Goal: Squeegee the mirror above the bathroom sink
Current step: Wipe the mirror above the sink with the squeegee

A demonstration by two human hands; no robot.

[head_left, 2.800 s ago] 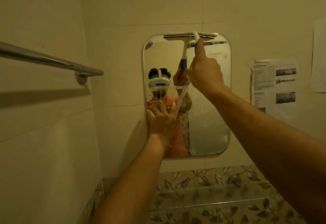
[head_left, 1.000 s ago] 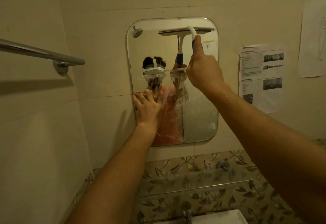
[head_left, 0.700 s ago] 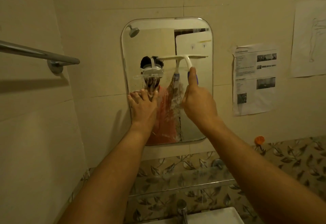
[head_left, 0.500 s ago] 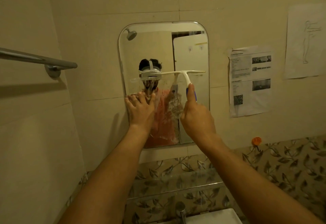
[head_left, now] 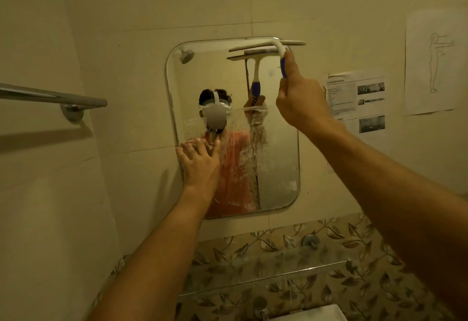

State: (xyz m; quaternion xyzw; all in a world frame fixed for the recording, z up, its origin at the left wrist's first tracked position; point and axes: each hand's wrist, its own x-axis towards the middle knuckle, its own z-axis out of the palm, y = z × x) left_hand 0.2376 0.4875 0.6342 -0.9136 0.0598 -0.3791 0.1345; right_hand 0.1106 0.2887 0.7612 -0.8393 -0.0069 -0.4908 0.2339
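White plastic squeegee (head_left: 266, 47) with a blue grip: blade level along the top edge of the mirror (head_left: 278, 166), its right end overhanging the mirror's right edge onto the wall.

Right hand (head_left: 301, 103): wrapped firmly round the handle.

Left hand (head_left: 200, 161): fingers straight, pressed flat on the mirror's left edge at mid-height, holding nothing.

Risks, as judged:
- The overhanging blade end may ride on the wall and lift the rubber, leaving a streak down the mirror's right side.
- The flat palm probably marks wet glass and blocks a left-hand strip.
- Runoff could reach the printed sheet (head_left: 359, 100) just right of the mirror.

Surface: clear in the mirror's upper part. Soapy film and droplets cover its lower half, densest below centre.

Room:
- Pale tiled walls.
- Towel bar (head_left: 53, 98) left of the mirror.
- Line drawing (head_left: 435, 62) far right of it.
- Leaf-patterned tiles (head_left: 354, 239), glass shelf (head_left: 266, 272), tap (head_left: 260, 306) and sink (head_left: 311, 313) below the mirror.
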